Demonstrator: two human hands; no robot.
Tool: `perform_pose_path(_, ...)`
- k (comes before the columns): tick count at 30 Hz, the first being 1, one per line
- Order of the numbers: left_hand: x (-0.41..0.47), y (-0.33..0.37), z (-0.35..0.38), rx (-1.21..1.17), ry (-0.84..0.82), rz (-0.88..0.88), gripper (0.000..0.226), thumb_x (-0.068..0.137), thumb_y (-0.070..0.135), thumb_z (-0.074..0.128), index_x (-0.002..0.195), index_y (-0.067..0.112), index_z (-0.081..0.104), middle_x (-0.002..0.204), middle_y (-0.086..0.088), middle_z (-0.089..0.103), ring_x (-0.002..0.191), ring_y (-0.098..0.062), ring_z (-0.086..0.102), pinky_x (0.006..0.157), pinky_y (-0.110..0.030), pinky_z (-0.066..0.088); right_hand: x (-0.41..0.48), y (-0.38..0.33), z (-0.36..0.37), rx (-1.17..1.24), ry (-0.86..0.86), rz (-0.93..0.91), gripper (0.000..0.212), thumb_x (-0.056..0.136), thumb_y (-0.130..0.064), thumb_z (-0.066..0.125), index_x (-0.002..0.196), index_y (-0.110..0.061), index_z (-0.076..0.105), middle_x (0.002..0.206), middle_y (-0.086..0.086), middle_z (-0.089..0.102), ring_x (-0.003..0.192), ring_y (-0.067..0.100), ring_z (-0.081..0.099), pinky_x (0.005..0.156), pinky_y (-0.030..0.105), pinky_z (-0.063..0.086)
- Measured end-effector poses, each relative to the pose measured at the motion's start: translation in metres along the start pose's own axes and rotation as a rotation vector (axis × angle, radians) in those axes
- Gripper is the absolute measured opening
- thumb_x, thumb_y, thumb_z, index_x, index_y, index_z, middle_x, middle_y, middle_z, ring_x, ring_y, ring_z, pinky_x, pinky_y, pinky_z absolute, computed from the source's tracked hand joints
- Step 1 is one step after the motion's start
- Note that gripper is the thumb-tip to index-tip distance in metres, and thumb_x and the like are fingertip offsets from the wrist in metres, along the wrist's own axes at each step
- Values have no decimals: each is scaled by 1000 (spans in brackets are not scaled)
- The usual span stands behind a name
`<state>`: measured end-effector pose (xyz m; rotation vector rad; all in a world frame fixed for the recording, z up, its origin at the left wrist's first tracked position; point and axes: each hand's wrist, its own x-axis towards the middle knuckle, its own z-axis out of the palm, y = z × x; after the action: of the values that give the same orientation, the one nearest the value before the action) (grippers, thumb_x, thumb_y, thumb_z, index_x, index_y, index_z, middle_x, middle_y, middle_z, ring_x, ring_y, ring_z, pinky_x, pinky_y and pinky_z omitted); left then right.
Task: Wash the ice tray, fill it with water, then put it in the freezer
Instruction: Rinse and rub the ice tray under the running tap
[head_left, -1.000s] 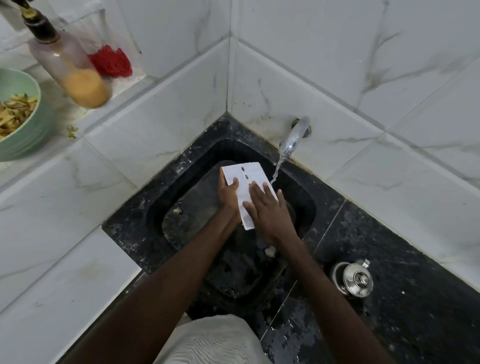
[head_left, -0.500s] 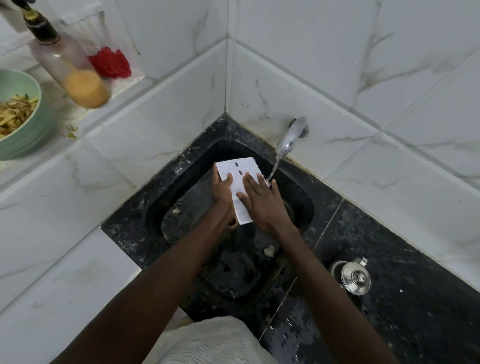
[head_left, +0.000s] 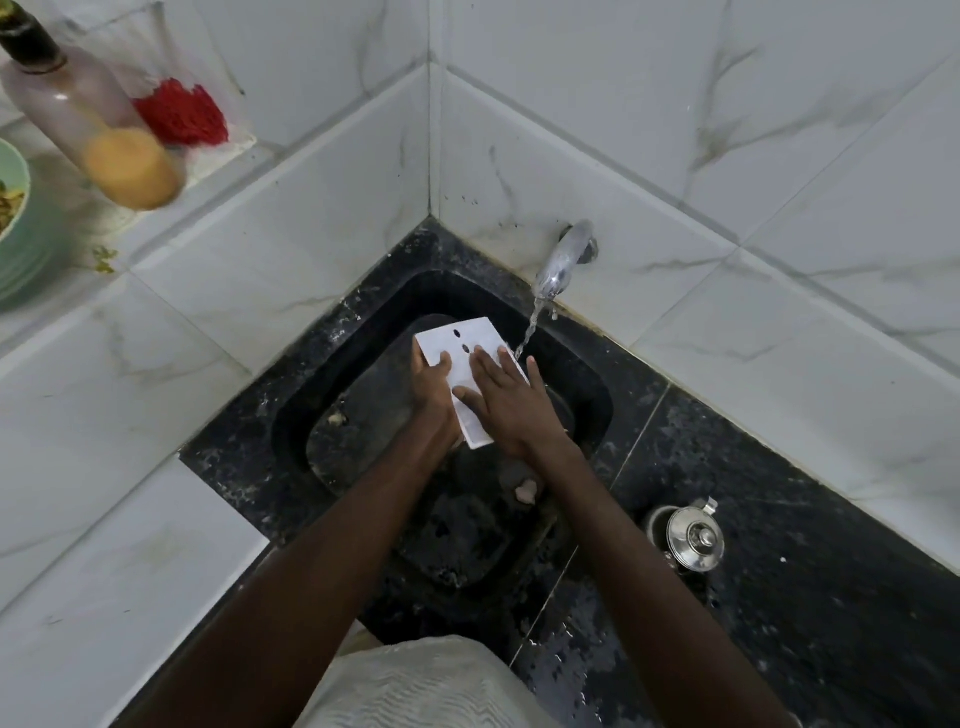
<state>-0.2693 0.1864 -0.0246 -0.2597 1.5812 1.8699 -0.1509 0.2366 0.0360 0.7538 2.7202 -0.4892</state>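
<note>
left grip (head_left: 434, 387) clamped on tray (head_left: 475, 335) edge, probably thumb on top, steadying it; right grip (head_left: 506, 410) flat, fingers (head_left: 488, 361) apart, pressed on its face to scrub; stream (head_left: 530, 332) falls just beyond.

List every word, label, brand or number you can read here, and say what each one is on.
None: no readable text anywhere in this view.
The bottle is blurred and no label can be read on it.
The ice tray is plain white with two dark oval marks and no print.
The steel pot shows no marking.
</note>
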Motion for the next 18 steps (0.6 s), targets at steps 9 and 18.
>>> perform_pose_path(9,35,19,-16,-124,372,21,59,101,-6,49,155,16,37,143,-11,54,124,-30,59,106,-48,51,-50,12,27,218,10,-16,64,109,-60,20,165,-28,16,171,-13,6,159,11,-6,130,46,3)
perform_pose_path(18,36,-9,-38,-71,559,8,40,98,38,62,130,17,50,131,-10,62,113,-29,64,100,-50,54,-13,-4,65,1094,185,567,63,98,-31,55,157,-17,39,161,9,41,144,31,44,119,46,39)
